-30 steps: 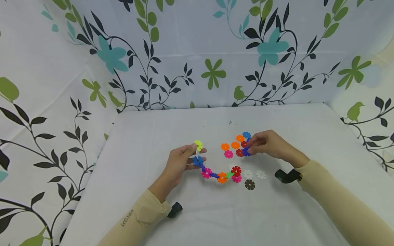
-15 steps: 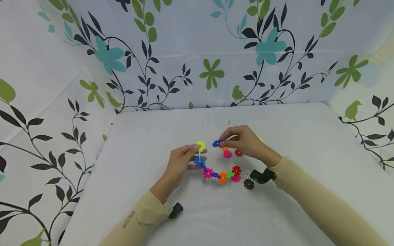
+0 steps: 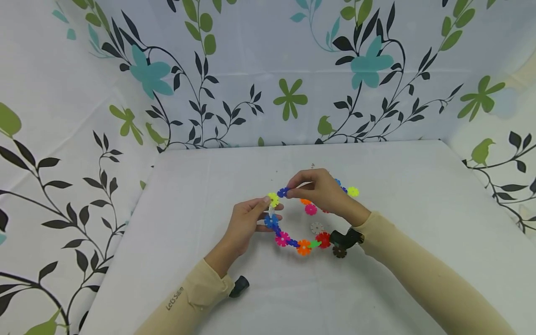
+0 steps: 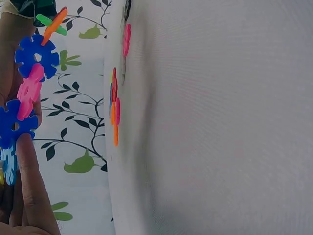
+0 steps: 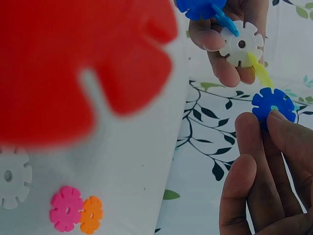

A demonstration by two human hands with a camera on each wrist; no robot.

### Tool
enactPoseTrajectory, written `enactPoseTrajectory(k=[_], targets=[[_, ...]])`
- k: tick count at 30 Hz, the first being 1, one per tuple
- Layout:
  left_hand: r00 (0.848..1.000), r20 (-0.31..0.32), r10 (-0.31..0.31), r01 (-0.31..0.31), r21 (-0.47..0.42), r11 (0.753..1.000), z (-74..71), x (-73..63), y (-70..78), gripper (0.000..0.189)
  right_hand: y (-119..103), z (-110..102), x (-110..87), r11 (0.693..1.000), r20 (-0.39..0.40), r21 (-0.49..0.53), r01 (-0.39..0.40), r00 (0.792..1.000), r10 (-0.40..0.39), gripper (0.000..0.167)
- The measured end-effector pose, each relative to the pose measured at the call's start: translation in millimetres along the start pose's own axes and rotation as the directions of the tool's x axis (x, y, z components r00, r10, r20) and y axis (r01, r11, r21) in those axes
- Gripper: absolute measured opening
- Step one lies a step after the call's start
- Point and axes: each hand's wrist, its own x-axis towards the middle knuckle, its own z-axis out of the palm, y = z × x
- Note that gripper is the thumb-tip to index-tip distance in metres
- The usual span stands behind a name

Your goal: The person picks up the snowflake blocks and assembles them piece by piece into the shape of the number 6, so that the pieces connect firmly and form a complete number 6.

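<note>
My left hand (image 3: 244,221) pinches the upper end of a chain of notched plastic flower discs, near its yellow disc (image 3: 273,200). From there the chain hangs in a curve through light blue, dark blue, pink and orange (image 3: 304,248) discs to a red disc (image 3: 323,240). A white disc (image 5: 241,44) joins the yellow and light blue ones. Between thumb and fingers, my right hand (image 3: 320,190) pinches a single dark blue disc (image 5: 274,105). Its edge is right at the yellow disc, close to my left fingertips.
Loose discs lie on the white table (image 3: 402,186): a pink one (image 3: 311,209), a yellow one (image 3: 353,191), a white one (image 3: 317,228) and a brown one (image 3: 339,252). My right hand hides part of the pile. Leaf-patterned cloth (image 3: 234,70) hangs behind.
My right hand has picked the dark blue disc from the pile and carried it left to the yellow disc. My left hand stays nearly in place with the chain.
</note>
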Motion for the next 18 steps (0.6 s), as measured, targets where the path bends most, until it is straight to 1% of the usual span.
enactPoseTrajectory(k=[3,7,12,18], targets=[[1.000,0.013,0.008,-0.008,-0.004,1.000,0.0,0.1,0.5,0.043,-0.6,0.0,-0.1,1.000,0.002,0.002,0.016,1.000,-0.016,0.013],[1.000,0.019,0.011,-0.011,-0.003,1.000,1.6,-0.3,1.8,0.042,-1.2,-1.0,-0.7,0.998,0.004,-0.009,0.055,0.998,-0.055,0.011],[0.999,0.030,0.033,-0.033,0.014,0.999,3.4,-1.2,3.0,0.041,-2.9,-1.5,-2.8,0.988,-0.008,-0.098,0.118,0.993,-0.119,0.008],[0.996,0.046,0.077,-0.079,0.056,0.995,4.6,-1.9,4.6,0.036,-4.3,-1.5,-6.3,0.962,-0.023,-0.188,0.196,0.979,-0.204,0.009]])
